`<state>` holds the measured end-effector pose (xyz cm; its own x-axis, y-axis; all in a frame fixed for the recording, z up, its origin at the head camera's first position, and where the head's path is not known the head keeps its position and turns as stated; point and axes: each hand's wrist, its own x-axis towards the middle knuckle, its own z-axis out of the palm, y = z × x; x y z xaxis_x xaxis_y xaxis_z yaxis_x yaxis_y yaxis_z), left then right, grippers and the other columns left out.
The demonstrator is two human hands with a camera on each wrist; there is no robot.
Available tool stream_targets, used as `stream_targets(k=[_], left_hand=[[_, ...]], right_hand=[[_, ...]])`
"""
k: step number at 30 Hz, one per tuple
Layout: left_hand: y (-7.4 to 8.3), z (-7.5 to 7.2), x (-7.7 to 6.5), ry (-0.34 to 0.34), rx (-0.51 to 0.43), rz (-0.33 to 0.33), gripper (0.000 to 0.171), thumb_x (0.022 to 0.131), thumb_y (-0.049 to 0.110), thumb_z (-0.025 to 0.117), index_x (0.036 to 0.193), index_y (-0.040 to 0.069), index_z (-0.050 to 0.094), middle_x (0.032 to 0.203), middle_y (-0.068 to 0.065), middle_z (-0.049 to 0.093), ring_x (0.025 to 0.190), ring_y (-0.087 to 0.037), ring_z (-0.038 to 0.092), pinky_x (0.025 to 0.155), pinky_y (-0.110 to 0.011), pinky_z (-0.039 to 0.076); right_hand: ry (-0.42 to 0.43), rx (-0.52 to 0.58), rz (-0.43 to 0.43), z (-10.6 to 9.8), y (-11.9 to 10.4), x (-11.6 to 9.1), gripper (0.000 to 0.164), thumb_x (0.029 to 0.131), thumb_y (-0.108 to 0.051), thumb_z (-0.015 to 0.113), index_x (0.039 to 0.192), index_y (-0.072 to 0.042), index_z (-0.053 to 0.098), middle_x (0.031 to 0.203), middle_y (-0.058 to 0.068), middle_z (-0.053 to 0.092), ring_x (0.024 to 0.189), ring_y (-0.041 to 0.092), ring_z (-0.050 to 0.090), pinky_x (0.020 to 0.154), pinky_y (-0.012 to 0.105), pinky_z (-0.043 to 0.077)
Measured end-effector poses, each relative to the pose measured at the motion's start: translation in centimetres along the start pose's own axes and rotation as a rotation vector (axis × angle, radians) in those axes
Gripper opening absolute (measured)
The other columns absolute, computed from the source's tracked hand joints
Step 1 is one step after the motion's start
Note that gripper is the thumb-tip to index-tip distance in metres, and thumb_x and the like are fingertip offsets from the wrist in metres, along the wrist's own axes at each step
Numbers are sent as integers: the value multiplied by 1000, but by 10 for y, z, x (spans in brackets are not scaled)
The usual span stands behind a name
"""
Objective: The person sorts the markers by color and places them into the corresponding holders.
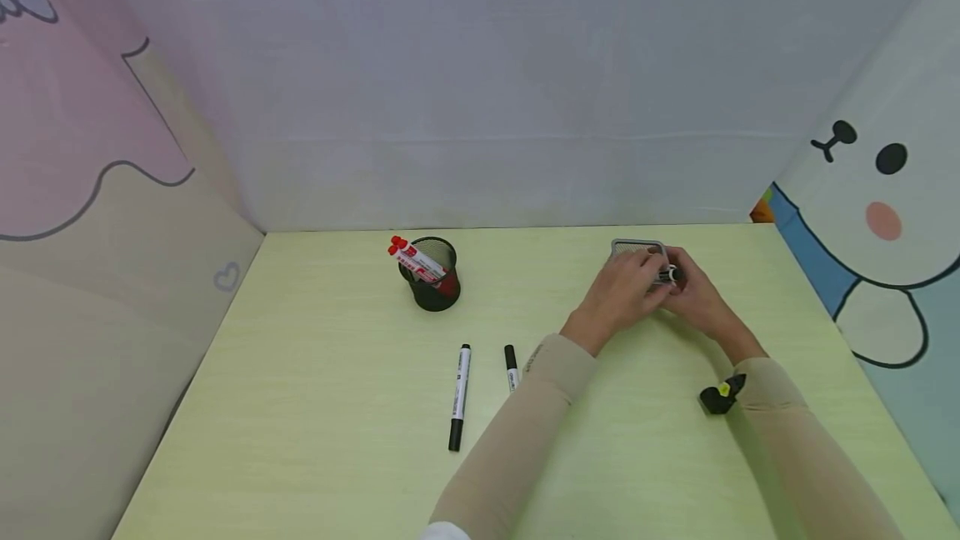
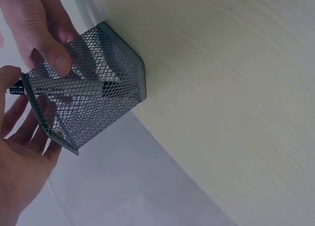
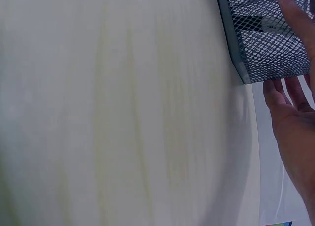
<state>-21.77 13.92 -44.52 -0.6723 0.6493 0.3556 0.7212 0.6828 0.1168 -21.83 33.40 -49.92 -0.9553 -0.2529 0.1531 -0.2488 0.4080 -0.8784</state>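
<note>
A grey wire-mesh pen holder [image 2: 93, 108] stands near the table's far right edge, with both hands around it. My right hand [image 3: 300, 132] grips it, thumb on the near mesh face and fingers behind. A marker [image 2: 78, 87] with a black end runs through the mouth, its lower part visible through the mesh. My left hand [image 1: 618, 286] is at the rim, thumb and fingers around the marker's upper end. Some left fingers [image 2: 32, 132] pass behind the mesh, where their contact is partly hidden.
A round black mesh cup [image 1: 435, 298] holds several red-capped markers [image 1: 420, 261]. Two black-and-white markers lie on the table, one whole [image 1: 459, 398] and one [image 1: 512, 365] partly behind my left sleeve. A black device [image 1: 722, 394] is at my right cuff. Printed cloth stands along the back and sides.
</note>
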Motion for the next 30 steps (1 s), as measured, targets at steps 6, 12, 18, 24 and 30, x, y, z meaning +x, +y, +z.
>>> stream_targets(k=[6, 12, 18, 24, 30], left_hand=[[-1, -2, -2, -15, -25, -37, 32, 105, 41, 59, 127, 19, 65, 127, 3, 66, 122, -14, 60, 101, -28, 48], [-4, -9, -7, 37, -64, -40, 33, 103, 40, 62, 128, 19, 66, 129, 3, 66, 126, -15, 58, 103, -30, 47], [-8, -17, -12, 92, -118, -35, 29, 101, 37, 67, 122, 18, 68, 123, 1, 66, 121, -16, 59, 102, -32, 48], [-11, -25, -17, 107, -135, -28, 28, 101, 36, 66, 122, 18, 68, 122, 2, 66, 119, -17, 59, 98, -31, 48], [-16, -30, -24, 128, -167, -26, 31, 101, 35, 67, 126, 17, 68, 124, 1, 66, 115, -17, 61, 99, -32, 48]], right_hand=[[0, 7, -8, 1, -1, 0, 63, 95, 6, 68, 148, 5, 34, 136, 11, 44, 106, 3, 51, 79, 11, 48], [4, 21, -27, 1, -2, -2, 66, 93, 8, 70, 148, 5, 34, 134, -1, 44, 110, 1, 51, 81, 9, 48], [-4, 62, -27, 2, -2, -1, 65, 92, 9, 70, 147, 3, 34, 131, -4, 43, 107, 1, 54, 81, 10, 50], [-9, 97, -24, 2, 1, 0, 65, 93, 8, 70, 147, 1, 35, 132, -2, 42, 110, 1, 54, 84, 10, 50], [-3, 70, -16, 1, 1, 1, 69, 91, 8, 73, 147, 3, 34, 134, 11, 46, 103, 4, 53, 80, 10, 48]])
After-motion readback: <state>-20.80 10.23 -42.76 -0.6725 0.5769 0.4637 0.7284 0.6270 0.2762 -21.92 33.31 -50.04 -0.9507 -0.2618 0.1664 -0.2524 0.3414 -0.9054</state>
